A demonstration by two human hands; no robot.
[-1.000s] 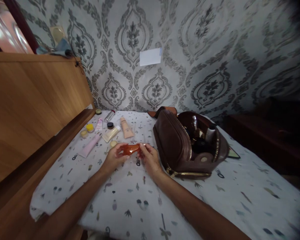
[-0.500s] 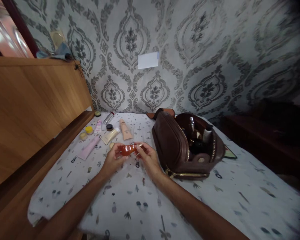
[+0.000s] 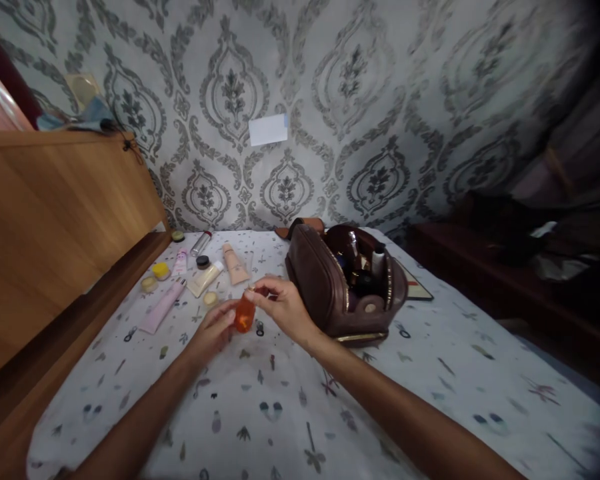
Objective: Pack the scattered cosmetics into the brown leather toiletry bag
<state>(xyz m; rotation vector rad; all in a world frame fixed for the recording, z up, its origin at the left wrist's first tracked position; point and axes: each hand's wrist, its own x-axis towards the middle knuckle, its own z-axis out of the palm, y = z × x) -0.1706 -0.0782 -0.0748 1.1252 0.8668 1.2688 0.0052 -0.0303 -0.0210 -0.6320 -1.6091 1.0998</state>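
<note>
A small orange see-through bottle (image 3: pixel 245 316) is held above the patterned cloth, tilted slightly. My left hand (image 3: pixel 215 327) is closed around its lower left side. At its narrow top, the fingers of my right hand (image 3: pixel 283 308) pinch what looks like the cap, which they largely cover. Just beyond my hands lie a peach tube (image 3: pixel 236 265), a cream tube (image 3: pixel 205 279) and a small round cream-coloured pot (image 3: pixel 211 299). A pink tube (image 3: pixel 164 306) rests to the left of them.
An open brown cosmetic bag (image 3: pixel 314 277) with several items inside stands right of my hands. Further back left are a yellow-lidded jar (image 3: pixel 161 271), a black-lidded jar (image 3: pixel 203 262) and a clear tube (image 3: pixel 201 244). A wooden panel (image 3: pixel 70 207) borders the left side.
The orange bottle has turned from lying sideways to roughly upright. My right hand has shifted to its top, my left to its lower side. The camera view has swung right.
</note>
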